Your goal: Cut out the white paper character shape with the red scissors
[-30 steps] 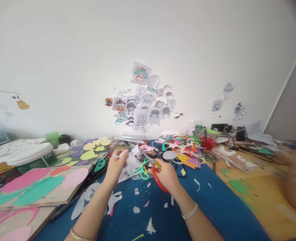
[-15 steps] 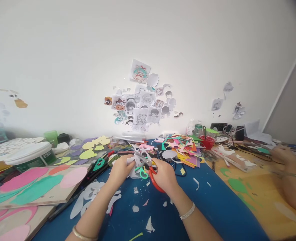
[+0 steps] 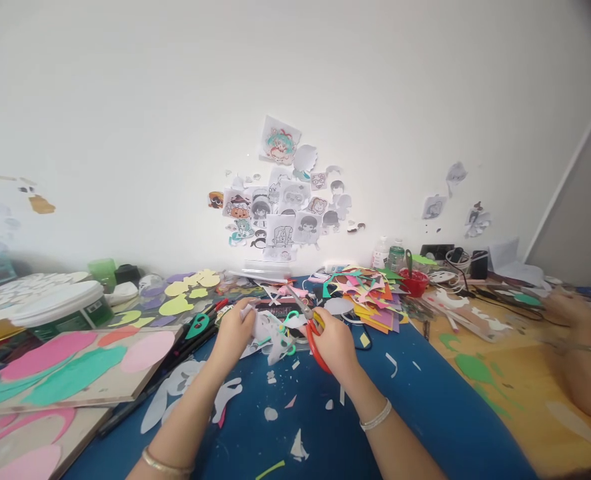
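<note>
My left hand (image 3: 235, 330) pinches a white paper cutout (image 3: 277, 338), whose irregular shape hangs out to the right of my fingers. In my right hand (image 3: 334, 339) is a pair of red-handled scissors (image 3: 318, 352), its blades pointing up and to the left, apart from the paper. Behind the cutout, partly covered by it, lies a second pair of scissors with green handles (image 3: 291, 321). Small white paper scraps (image 3: 271, 415) are scattered on the blue mat (image 3: 355, 427) below my hands.
Coloured paper scraps (image 3: 370, 297) are piled behind my right hand. At left stand a lidded white tub (image 3: 58, 303) and boards with paper shapes (image 3: 145, 327). Pens (image 3: 175, 353) lie beside my left forearm. Another person's blurred arm (image 3: 583, 353) is at far right.
My hands have drawn slightly apart. The scissors have moved right, off the paper, and the white cutout now hangs spread out in front of the green-handled scissors.
</note>
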Motion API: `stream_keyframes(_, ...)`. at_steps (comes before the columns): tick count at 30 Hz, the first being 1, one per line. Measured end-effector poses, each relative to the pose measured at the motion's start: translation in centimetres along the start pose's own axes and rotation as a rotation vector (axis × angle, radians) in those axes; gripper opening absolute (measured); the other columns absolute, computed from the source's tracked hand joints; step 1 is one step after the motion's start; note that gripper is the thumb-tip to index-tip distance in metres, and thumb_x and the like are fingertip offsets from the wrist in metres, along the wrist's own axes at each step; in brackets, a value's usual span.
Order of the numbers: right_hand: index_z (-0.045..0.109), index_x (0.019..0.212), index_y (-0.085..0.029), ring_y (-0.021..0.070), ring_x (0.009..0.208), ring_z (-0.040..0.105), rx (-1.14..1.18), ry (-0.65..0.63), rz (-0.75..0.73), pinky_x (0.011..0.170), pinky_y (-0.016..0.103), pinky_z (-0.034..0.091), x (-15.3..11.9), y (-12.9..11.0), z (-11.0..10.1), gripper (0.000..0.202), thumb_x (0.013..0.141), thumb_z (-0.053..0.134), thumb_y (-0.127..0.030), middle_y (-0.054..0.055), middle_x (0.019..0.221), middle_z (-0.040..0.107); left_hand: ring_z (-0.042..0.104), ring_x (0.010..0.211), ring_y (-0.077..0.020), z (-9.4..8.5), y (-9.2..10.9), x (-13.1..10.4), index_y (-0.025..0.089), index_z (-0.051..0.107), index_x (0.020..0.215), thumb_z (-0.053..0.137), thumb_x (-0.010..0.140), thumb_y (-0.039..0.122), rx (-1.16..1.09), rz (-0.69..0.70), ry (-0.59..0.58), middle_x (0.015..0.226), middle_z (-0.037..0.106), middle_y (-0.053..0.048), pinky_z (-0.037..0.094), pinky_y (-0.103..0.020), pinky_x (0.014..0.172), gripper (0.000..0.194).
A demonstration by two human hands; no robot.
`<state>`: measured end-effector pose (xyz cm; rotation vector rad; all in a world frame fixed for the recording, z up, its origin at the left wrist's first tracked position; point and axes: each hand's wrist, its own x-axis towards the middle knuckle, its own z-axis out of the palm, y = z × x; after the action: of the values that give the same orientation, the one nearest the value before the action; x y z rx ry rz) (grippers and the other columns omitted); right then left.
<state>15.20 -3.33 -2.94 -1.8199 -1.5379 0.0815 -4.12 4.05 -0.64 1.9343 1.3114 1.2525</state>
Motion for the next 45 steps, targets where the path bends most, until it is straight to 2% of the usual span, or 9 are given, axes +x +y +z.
stream_keyframes(5, 0.057, 0.117, -0.02, 0.0249, 0.083, 0.065, 0.085, 0.02, 0.082, 0.066, 0.027, 0.046, 0.3, 0.7, -0.1, 0.047, 0.079, 0.057, -0.047, 0.008, 0.089, 0.07, 0.052, 0.042, -0.0157, -0.8, -0.2, 0.4, 0.021, 0.052, 0.07, 0.042, 0.065, 0.022, -0.288, -0.147, 0.088, 0.049, 0.052, 0.005, 0.039, -0.025, 0.045, 0.011)
stream_keyframes(15, 0.059, 0.115, -0.021, 0.0251, 0.095, 0.064, 0.407, -0.034, 0.041, 0.078, 0.032, 0.051, 0.2, 0.8, 1.0, 0.05, 0.071, 0.065, -0.044, 0.007, 0.1, 0.069, 0.053, 0.054, -0.0114, -0.7, -0.2, 0.5, 0.019, 0.047, 0.064, 0.049, 0.06, 0.019, -0.606, -0.147, 0.005, 0.07, 0.061, 0.002, 0.039, -0.021, 0.048, 0.004)
stream_keyframes(22, 0.056, 0.118, -0.021, 0.0272, 0.097, 0.063, 0.43, 0.04, 0.102, 0.073, 0.033, 0.052, 0.6, 1.6, 1.1, 0.055, 0.073, 0.061, -0.052, 0.009, 0.104, 0.068, 0.023, 0.034, -0.0045, -1.0, 0.6, 0.3, 0.019, 0.048, 0.074, 0.054, 0.064, 0.024, -0.841, -0.203, -0.004, 0.051, 0.042, 0.008, 0.019, -0.019, 0.034, 0.012)
stream_keyframes(25, 0.058, 0.115, -0.021, 0.026, 0.091, 0.065, 0.379, 0.061, 0.109, 0.07, 0.031, 0.051, 0.8, 1.6, 0.7, 0.05, 0.075, 0.059, -0.052, 0.009, 0.099, 0.069, 0.024, 0.036, -0.0046, -1.0, 0.5, 0.3, 0.017, 0.053, 0.089, 0.06, 0.07, 0.042, -0.814, -0.186, -0.013, 0.051, 0.039, 0.009, 0.019, -0.019, 0.036, 0.033)
stream_keyframes(28, 0.059, 0.112, -0.021, 0.0248, 0.087, 0.065, 0.26, 0.068, 0.111, 0.068, 0.03, 0.049, 1.2, 1.8, 0.5, 0.042, 0.077, 0.059, -0.045, 0.008, 0.095, 0.07, 0.026, 0.04, -0.0043, -1.0, 0.5, 0.2, 0.016, 0.052, 0.076, 0.061, 0.069, 0.054, -0.686, -0.169, -0.03, 0.051, 0.034, 0.009, 0.019, -0.018, 0.038, 0.04)
stream_keyframes(33, 0.057, 0.118, -0.023, 0.0226, 0.081, 0.066, 0.008, -0.003, 0.099, 0.064, 0.026, 0.044, 2.5, 3.0, 1.6, 0.037, 0.082, 0.053, -0.029, 0.005, 0.088, 0.071, 0.028, 0.043, -0.004, -1.4, 1.1, -0.2, 0.02, 0.026, 0.056, 0.072, 0.061, 0.04, -0.511, -0.113, -0.051, 0.051, 0.024, 0.01, 0.028, -0.018, 0.042, 0.05)
stream_keyframes(38, 0.055, 0.121, -0.026, 0.022, 0.089, 0.064, -0.164, -0.081, -0.051, 0.067, 0.024, 0.041, 3.1, 3.4, 3.3, 0.039, 0.082, 0.052, -0.026, 0.005, 0.098, 0.07, 0.055, 0.067, -0.0143, -1.3, 0.8, -0.1, 0.019, 0.029, 0.052, 0.073, 0.056, 0.034, -0.642, -0.125, -0.11, 0.083, 0.057, -0.004, 0.049, -0.03, 0.06, 0.046)
stream_keyframes(41, 0.057, 0.117, -0.027, 0.023, 0.092, 0.063, -0.245, -0.105, -0.118, 0.068, 0.025, 0.04, 3.2, 3.3, 3.9, 0.037, 0.08, 0.056, -0.025, 0.005, 0.102, 0.069, 0.055, 0.063, -0.0132, -1.2, 0.2, 0.3, 0.019, 0.032, 0.053, 0.07, 0.056, 0.029, -0.691, -0.167, -0.072, 0.079, 0.059, -0.003, 0.049, -0.029, 0.059, 0.039)
stream_keyframes(45, 0.058, 0.113, -0.027, 0.023, 0.089, 0.063, -0.263, -0.119, -0.132, 0.065, 0.025, 0.039, 3.3, 3.2, 4.3, 0.033, 0.08, 0.056, -0.025, 0.005, 0.097, 0.07, 0.038, 0.047, -0.0057, -1.4, -0.2, 0.6, 0.019, 0.035, 0.056, 0.061, 0.058, 0.022, -0.737, -0.153, 0.049, 0.059, 0.048, 0.005, 0.032, -0.018, 0.043, 0.027)
